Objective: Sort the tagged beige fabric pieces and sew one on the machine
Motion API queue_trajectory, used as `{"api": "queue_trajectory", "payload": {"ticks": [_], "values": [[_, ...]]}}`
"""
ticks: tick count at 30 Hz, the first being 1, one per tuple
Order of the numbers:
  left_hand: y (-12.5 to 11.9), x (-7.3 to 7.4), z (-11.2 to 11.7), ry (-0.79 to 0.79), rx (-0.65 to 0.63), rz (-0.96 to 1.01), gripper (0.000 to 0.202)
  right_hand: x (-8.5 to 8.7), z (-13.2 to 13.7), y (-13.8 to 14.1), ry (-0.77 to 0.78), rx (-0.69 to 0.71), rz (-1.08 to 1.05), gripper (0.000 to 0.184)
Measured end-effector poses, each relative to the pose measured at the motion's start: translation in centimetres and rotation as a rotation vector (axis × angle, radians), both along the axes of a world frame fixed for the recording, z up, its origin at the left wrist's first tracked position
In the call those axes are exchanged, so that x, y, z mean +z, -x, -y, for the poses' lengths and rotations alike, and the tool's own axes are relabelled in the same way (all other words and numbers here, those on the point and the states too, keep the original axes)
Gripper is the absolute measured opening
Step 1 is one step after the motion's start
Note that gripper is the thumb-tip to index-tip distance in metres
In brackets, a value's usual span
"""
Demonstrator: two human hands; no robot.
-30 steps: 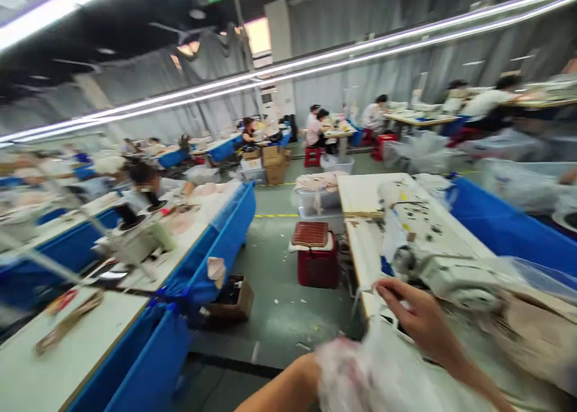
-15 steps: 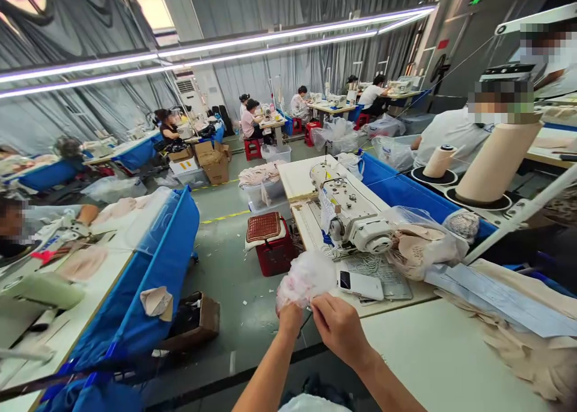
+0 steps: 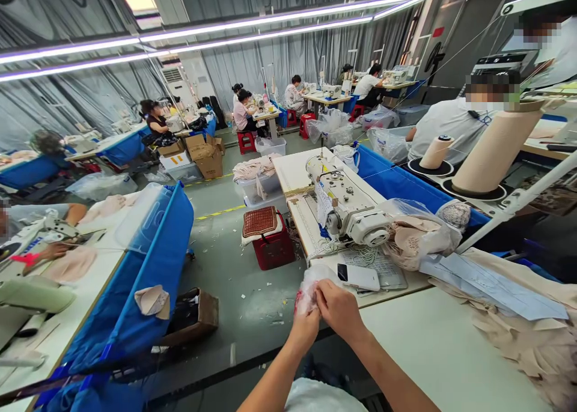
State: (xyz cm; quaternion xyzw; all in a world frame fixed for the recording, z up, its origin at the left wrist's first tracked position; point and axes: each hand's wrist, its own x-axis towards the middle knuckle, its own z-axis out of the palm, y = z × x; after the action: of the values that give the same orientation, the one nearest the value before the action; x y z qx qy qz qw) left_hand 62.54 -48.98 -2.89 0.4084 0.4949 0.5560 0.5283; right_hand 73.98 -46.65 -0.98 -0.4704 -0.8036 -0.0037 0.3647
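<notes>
The fingers of the right hand (image 3: 338, 307) are pinching together on the right side of a crumpled clear plastic bag (image 3: 314, 278), and the fingers of the left hand (image 3: 305, 328) are wrapping around its near end. Both hands are holding the bag in front of the body, almost touching each other. The bag is lying forward of the left fingers and to the left of the right ones; its longer direction seems to be running away from the person and a little rightward, though it is too bunched to be certain. Red-pink patches are showing on its left side.

The bag is hanging by the near left corner of the sewing table (image 3: 302, 211); I cannot tell if it is touching the edge. The right hand is being the nearer one to the white phone (image 3: 364, 277), which is lying on this table. Behind the phone, an industrial sewing machine (image 3: 349, 211) is standing, and beige fabric pieces (image 3: 406, 241) are resting in plastic at its right. Farther out, a red stool (image 3: 274, 250) is standing on the floor beside the table, and co-workers are sitting at other machines.
</notes>
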Motion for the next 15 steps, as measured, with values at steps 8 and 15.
{"api": "queue_trajectory", "payload": {"ticks": [8,15], "values": [[0.4,1.8,0.9,0.088,-0.003,0.261,0.053,-0.4,0.0,-0.8,0.113,-0.017,-0.218,0.025],[1.1,-0.8,-1.0,0.129,0.097,0.145,0.032,0.9,2.6,-0.4,0.358,0.247,-0.495,0.021]]}}
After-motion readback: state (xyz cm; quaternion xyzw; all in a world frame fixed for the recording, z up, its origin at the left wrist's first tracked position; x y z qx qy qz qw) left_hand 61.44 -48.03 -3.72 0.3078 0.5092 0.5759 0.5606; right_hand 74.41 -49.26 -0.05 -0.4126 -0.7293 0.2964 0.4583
